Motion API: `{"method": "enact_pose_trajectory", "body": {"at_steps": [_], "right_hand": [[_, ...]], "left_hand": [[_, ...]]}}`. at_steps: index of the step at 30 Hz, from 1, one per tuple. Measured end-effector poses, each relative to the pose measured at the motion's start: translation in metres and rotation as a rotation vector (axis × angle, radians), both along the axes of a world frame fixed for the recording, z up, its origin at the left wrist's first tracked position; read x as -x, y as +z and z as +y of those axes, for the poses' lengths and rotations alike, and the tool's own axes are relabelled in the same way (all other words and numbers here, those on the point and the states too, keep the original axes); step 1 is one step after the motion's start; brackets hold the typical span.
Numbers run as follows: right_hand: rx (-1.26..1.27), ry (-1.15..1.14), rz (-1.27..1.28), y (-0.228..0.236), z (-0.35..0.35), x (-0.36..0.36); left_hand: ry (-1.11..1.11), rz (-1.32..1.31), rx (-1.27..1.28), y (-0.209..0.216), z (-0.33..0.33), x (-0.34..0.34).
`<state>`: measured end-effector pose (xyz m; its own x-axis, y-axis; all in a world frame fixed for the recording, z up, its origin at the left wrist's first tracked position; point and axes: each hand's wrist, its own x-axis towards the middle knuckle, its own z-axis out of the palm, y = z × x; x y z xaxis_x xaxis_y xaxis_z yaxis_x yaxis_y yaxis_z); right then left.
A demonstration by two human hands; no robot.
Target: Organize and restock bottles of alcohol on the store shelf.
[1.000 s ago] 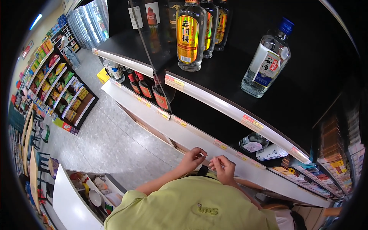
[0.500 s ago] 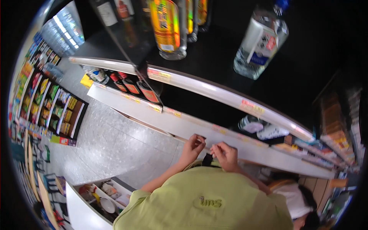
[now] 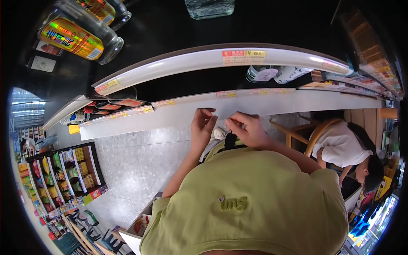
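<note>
My left hand (image 3: 202, 129) and my right hand (image 3: 250, 130) are raised in front of my chest, close together but apart. On the left hand, thumb and fingers curl toward each other in a pinch. The right hand's thumb and forefinger are pressed together, with the other fingers bent. Whatever may lie between the fingertips is too small to make out. Beyond both hands runs a white lower shelf edge (image 3: 182, 114) with price tags. Above it, an upper shelf edge (image 3: 170, 66) fronts a black shelf with a clear glass bottle (image 3: 210, 8).
Bottles with gold labels (image 3: 74, 40) stand upper left. Two bottles (image 3: 263, 74) sit on the lower shelf. At right, a person in white (image 3: 342, 144) bends beside a wooden chair (image 3: 293, 136). Snack shelves (image 3: 63, 174) and an open drawer (image 3: 142, 223) are left.
My view has swung, so the shelf edges lie flatter and the bottles have shifted up and left in the picture. More of the person at right shows. My hands keep much the same pinched pose.
</note>
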<state>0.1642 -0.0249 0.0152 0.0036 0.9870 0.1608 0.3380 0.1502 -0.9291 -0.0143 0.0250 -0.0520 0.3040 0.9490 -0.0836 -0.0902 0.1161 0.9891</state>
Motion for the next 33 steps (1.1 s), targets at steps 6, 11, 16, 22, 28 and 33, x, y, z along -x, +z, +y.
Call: {"method": "enact_pose_trajectory", "body": {"at_steps": [6, 11, 16, 22, 28, 33], "right_hand": [[-0.044, -0.011, -0.007, 0.009, -0.003, -0.009], [-0.158, -0.06, 0.032, 0.013, -0.021, -0.032], [-0.057, -0.146, 0.002, 0.018, -0.042, -0.067], [-0.105, -0.221, 0.003, 0.026, -0.06, -0.089], [-0.199, -0.339, -0.112, 0.03, -0.045, -0.117], [-0.436, -0.436, -0.232, 0.031, 0.003, -0.127]], "left_hand": [[-0.024, 0.056, -0.09, 0.027, 0.016, -0.04], [-0.114, 0.217, -0.363, 0.037, 0.048, -0.094], [-0.138, 0.334, -0.576, 0.035, 0.085, -0.155], [-0.232, 0.308, -0.436, 0.028, 0.107, -0.19], [-0.164, 0.274, -0.339, 0.024, 0.099, -0.196], [-0.098, 0.109, -0.471, 0.022, 0.075, -0.192]]}}
